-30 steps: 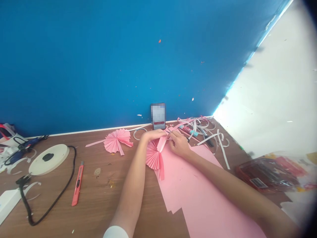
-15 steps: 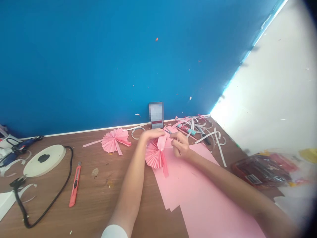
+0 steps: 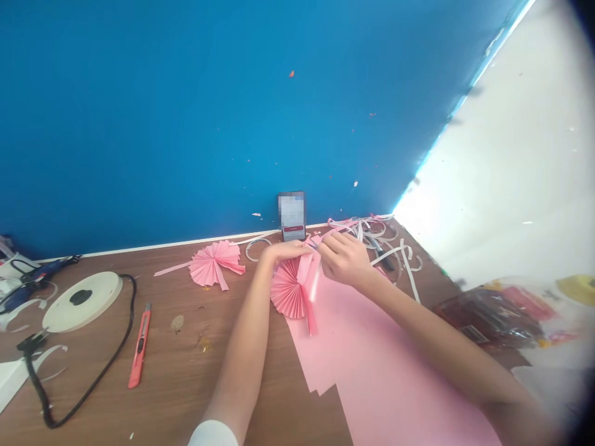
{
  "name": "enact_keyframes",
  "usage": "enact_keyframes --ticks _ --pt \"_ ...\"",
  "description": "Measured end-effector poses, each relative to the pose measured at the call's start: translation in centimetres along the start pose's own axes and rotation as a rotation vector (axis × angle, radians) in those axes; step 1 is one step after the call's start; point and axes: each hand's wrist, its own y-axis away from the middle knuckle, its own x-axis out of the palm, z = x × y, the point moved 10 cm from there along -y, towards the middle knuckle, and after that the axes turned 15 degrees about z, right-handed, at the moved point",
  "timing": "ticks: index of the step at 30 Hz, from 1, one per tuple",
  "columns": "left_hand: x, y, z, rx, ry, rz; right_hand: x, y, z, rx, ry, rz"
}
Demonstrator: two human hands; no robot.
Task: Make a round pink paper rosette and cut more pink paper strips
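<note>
My left hand [image 3: 284,251] is closed on the top of a pleated pink paper fan [image 3: 289,295] that rests on the wooden table [image 3: 186,371]. My right hand [image 3: 343,261] is beside it, fingers pinched on a thin pale strip [image 3: 316,286] that hangs from the fan's top. Both hands work above a stack of pink paper sheets [image 3: 372,371]. A second pink paper fan [image 3: 214,264] lies to the left near the wall.
A phone [image 3: 292,215] leans on the blue wall. White paper strips [image 3: 395,254] are piled at the corner. A red box cutter [image 3: 139,345], a white tape roll [image 3: 82,300], a black cable [image 3: 93,384] and a glue gun [image 3: 32,279] lie left. A plastic packet [image 3: 493,319] sits right.
My right hand has moved up and back over the strips, pulling a thin pale strip out from the fan's top. The left hand stays on the fan.
</note>
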Motion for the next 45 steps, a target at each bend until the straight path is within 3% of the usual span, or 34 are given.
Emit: enact_keyframes --ticks 2,5,8,12,18,23,27,33,37,40,43,45 --pt "0.2 0.2 -0.2 0.029 0.066 0.018 1.4 -0.7 -2.9 0.234 0.042 0.169" --pt "0.6 0.3 -0.3 0.081 0.187 0.052 2.4 1.0 -7.8 0.659 0.087 0.346" --pt "0.7 0.0 0.0 0.137 0.299 0.068 2.2 2.5 -9.4 0.825 0.142 0.381" --pt "0.2 -0.5 1.0 0.132 0.359 0.027 2.8 2.4 -7.9 0.784 0.111 0.437" --pt "0.2 -0.5 0.2 0.192 0.309 0.059 6.9 1.6 -3.4 0.541 -0.124 0.685" --pt "0.6 0.0 -0.4 0.221 0.221 0.126 8.7 2.0 -1.8 0.466 -0.269 0.77" --pt "0.6 0.1 -0.6 0.268 0.219 0.17 8.8 1.8 -0.5 0.361 -0.504 0.796" --pt "-1.2 1.0 -2.6 0.437 0.241 0.018 8.0 1.7 0.8 0.287 -0.788 0.824" --pt "-2.2 2.1 -4.1 0.527 0.355 -0.085 7.4 1.3 1.1 0.247 -0.937 0.768" --pt "-2.8 3.0 -4.9 0.566 0.443 -0.157 7.0 1.0 0.9 0.294 -1.233 0.692" --pt "-3.2 3.6 -5.6 0.598 0.5 -0.196 7.5 1.3 1.3 0.4 -1.598 0.707" --pt "-3.4 3.9 -6.1 0.619 0.512 -0.235 7.5 1.1 1.8 0.387 -1.76 0.692"
